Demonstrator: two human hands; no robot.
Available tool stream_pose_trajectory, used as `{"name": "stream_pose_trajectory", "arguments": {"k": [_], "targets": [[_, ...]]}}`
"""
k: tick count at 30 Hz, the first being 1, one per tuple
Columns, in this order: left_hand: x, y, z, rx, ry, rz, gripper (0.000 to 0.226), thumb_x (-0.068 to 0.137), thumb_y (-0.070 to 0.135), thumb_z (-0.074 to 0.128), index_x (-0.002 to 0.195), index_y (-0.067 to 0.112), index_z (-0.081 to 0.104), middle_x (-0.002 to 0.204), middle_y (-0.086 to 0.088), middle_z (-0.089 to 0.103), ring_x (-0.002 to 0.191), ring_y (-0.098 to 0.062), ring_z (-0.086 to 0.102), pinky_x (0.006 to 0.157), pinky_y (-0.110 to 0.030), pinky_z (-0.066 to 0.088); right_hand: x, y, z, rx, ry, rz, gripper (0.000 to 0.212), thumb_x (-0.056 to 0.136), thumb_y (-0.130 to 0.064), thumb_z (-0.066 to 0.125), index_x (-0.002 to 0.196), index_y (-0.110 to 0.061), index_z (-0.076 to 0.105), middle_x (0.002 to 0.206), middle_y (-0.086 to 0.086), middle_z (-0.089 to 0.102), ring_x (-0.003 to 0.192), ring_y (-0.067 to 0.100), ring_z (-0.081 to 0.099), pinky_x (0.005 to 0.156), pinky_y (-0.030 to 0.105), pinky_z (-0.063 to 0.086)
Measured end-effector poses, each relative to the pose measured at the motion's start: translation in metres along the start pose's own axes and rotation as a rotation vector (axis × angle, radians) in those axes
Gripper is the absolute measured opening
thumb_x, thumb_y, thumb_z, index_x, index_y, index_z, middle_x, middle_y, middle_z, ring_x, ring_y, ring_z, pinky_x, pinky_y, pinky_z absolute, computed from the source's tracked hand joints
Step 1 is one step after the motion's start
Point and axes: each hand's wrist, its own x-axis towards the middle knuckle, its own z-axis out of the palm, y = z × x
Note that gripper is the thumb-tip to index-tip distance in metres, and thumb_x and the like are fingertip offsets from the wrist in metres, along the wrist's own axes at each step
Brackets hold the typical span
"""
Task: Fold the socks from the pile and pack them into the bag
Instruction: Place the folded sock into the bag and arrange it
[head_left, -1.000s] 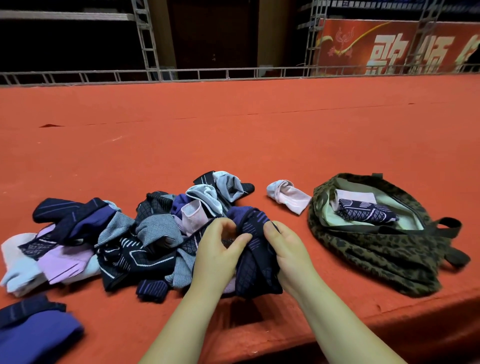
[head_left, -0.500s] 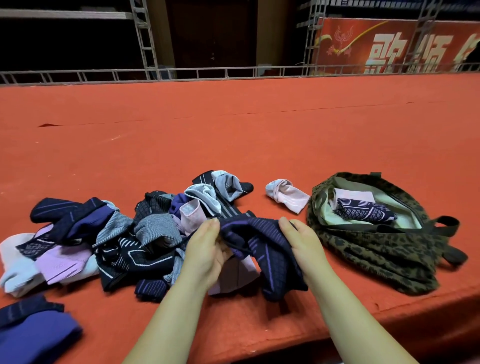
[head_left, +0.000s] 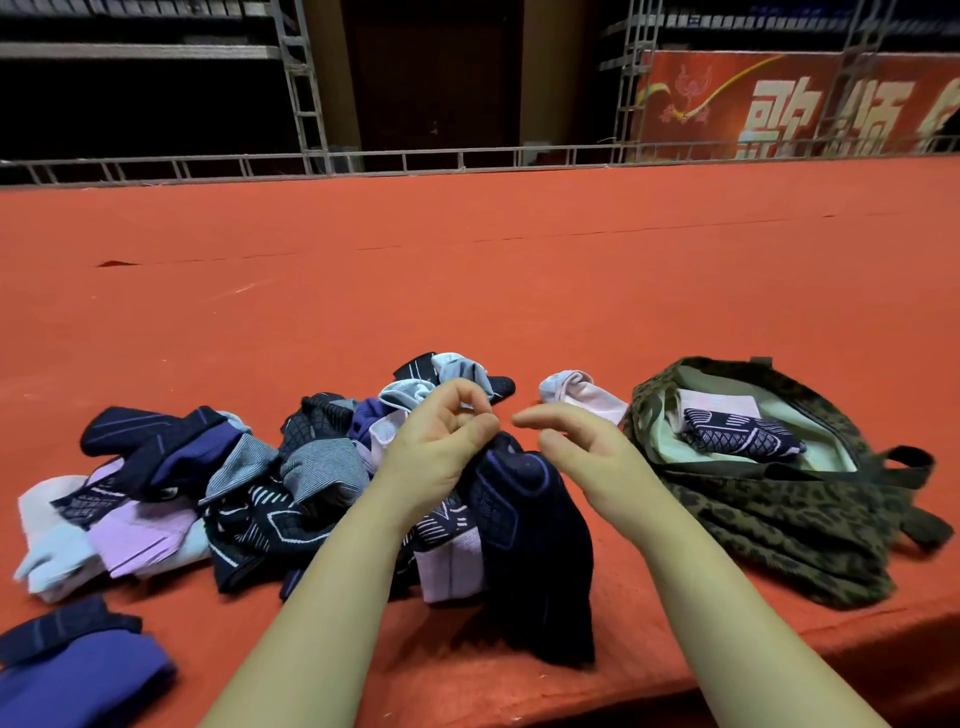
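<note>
Navy sock pinched by left hand fingers, right hand released

**Navy, lilac and leopard on orange-red**

The cloth-covered orange-red table carries everything. Under the left hand hangs a dark navy knitted sock with violet outlines; just beside it, below the wrist, a pale lilac ribbed sock with a navy-and-white patterned band. Left of that hand the heaped sock pile mixes navy, grey stripe, lilac and pale blue — white lines cross the navy ones. Right of the right hand lies the olive-and-black leopard-print fabric bag, lined pale green, holding a folded navy sock with white diamond pattern.
</note>
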Motion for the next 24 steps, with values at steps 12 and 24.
{"name": "stream_pose_trajectory", "arguments": {"k": [12, 24], "targets": [[0.008, 0.018, -0.013, -0.042, -0.086, 0.097, 0.024, 0.056, 0.021, 0.069, 0.079, 0.023, 0.058, 0.067, 0.013, 0.058, 0.062, -0.005, 0.053, 0.061, -0.020, 0.045, 0.030, -0.038, -0.018, 0.442, -0.277, -0.092, 0.026, 0.082, -0.035, 0.067, 0.075, -0.015, 0.052, 0.064, -0.004, 0.052, 0.059, 0.008, 0.048, 0.056, 0.018, 0.040], [0.023, 0.031, -0.006, -0.146, -0.242, 0.156, 0.035, 0.062, 0.053, 0.080, 0.069, 0.021, 0.072, 0.071, 0.002, 0.066, 0.068, -0.016, 0.061, 0.066, -0.027, 0.051, 0.021, -0.042, -0.042, 0.237, -0.043, -0.058, 0.013, 0.081, -0.018, 0.056, 0.068, -0.015, 0.055, 0.056, -0.008, 0.055, 0.049, 0.003, 0.047, 0.048, 0.014, 0.039]]}}
